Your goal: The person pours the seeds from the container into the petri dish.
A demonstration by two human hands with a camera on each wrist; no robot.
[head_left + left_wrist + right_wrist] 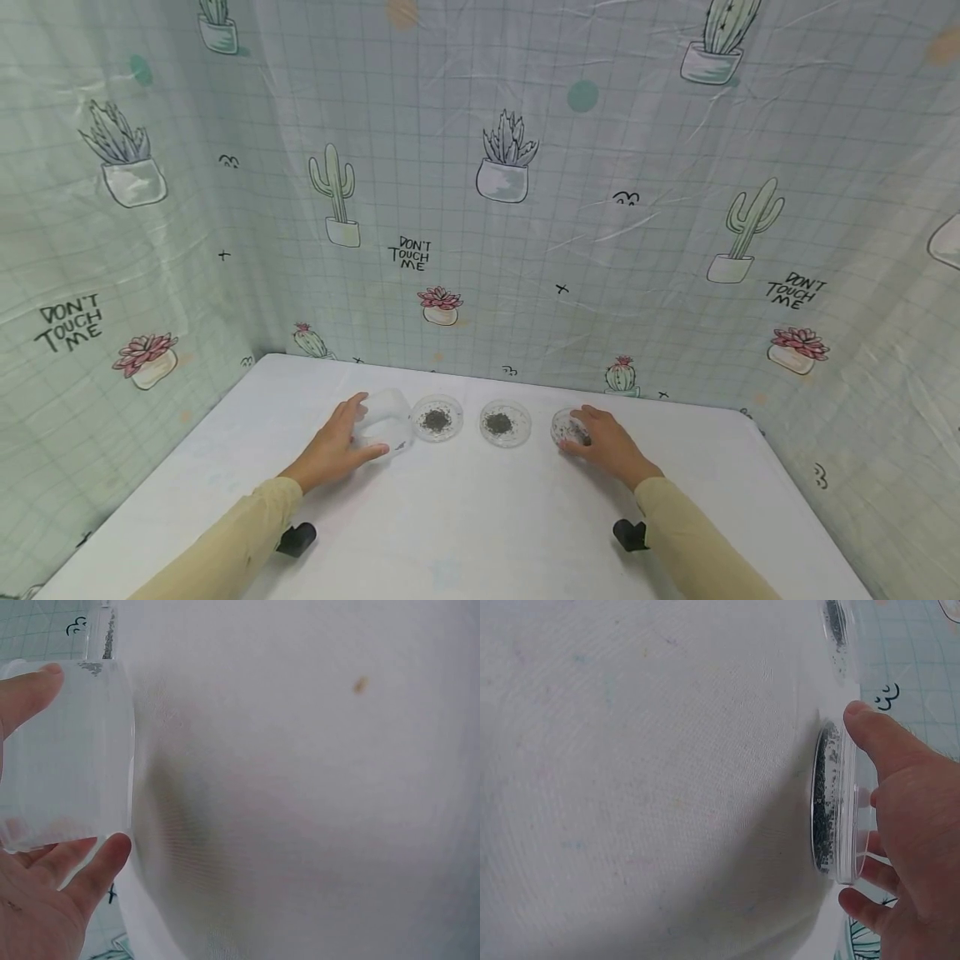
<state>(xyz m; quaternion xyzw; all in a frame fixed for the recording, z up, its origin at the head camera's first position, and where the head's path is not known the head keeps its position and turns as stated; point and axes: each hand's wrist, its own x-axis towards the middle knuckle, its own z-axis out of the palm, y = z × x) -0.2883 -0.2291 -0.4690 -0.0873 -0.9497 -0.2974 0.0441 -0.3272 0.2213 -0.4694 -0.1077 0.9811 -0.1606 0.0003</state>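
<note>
In the head view, my left hand (333, 446) holds a clear plastic tub (390, 417) at the left end of a row. The left wrist view shows the thumb on one side of the tub (71, 754) and the fingers along the opposite side. My right hand (603, 442) curls round a clear petri dish (566, 427) at the row's right end. Dark granules show in this dish (829, 802). Between the hands lie two more clear dishes, a left one (437, 418) and a right one (505, 423), each with a small dark heap of granules.
A white-covered table (465, 517) bears the row near its far edge. Behind and at both sides hangs a curtain (450, 208) printed with potted cacti. A black wrist device sticks out beside each sleeve, one left (297, 540) and one right (630, 535).
</note>
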